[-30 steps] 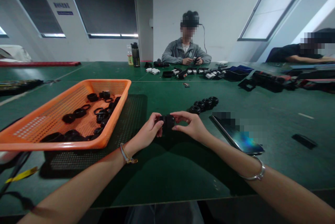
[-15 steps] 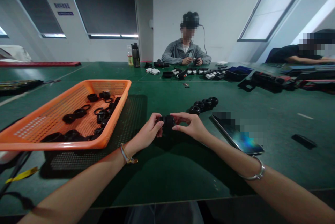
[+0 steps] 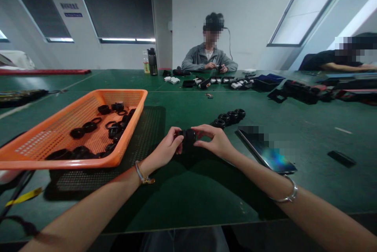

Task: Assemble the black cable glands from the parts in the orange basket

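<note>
A black cylindrical part (image 3: 189, 137), round like a thick ring, is held just above the table between my two hands. My left hand (image 3: 170, 143) is closed on its left side, thumb in front and fingers behind. On the other side, the thumb and fingers of my right hand (image 3: 214, 141) pinch the same part. Whether it is one piece or two joined pieces, I cannot tell. Beyond my right hand stands a short row of similar black rings (image 3: 233, 117). To the left, an orange basket (image 3: 116, 161) holds several loose black rings and round parts (image 3: 89, 127).
A phone (image 3: 266, 154) lies right of my right hand, with a small black piece (image 3: 341, 158) farther right. Across the green table (image 3: 182, 106), a person (image 3: 209, 57) handles small parts behind black and white pieces (image 3: 204, 83). Another person (image 3: 330, 61) sits far right. Bottles (image 3: 152, 62) stand behind.
Both hands keep their grip on the black part, which has barely shifted. The hands of the person across the table have moved slightly.
</note>
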A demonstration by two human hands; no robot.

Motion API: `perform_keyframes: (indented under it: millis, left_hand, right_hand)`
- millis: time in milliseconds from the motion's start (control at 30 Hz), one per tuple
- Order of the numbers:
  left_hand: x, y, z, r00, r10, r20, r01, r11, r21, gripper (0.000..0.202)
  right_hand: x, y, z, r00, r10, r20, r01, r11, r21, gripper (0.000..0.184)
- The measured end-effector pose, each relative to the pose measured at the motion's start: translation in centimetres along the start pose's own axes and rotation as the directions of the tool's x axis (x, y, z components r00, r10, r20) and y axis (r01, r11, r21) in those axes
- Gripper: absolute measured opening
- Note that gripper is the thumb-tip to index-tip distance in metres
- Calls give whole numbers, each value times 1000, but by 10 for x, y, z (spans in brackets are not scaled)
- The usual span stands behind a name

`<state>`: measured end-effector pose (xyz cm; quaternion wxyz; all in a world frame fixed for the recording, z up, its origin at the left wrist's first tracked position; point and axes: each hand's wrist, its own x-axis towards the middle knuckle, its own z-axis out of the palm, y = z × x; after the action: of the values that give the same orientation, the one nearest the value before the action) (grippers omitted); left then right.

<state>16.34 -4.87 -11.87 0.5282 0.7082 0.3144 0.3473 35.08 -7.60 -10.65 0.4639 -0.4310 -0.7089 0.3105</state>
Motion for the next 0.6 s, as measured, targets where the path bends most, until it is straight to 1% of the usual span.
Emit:
perform_keyframes:
  millis: [133,367,600]
  left_hand:
    - [0,-2,0,1000,4,3,-4,1000,4,20]
    - [-1,1,0,1000,4,-6,-4,1000,6,19]
    - [0,-1,-1,1000,11,6,-11,1000,9,20]
  right_hand:
    - [-1,0,2,999,45,-30,-44,998,41,51]
    - [-1,-3,2,998,52,-23,-50,997,61,36]
    - [0,-3,2,994,103,-22,-101,993,68,38]
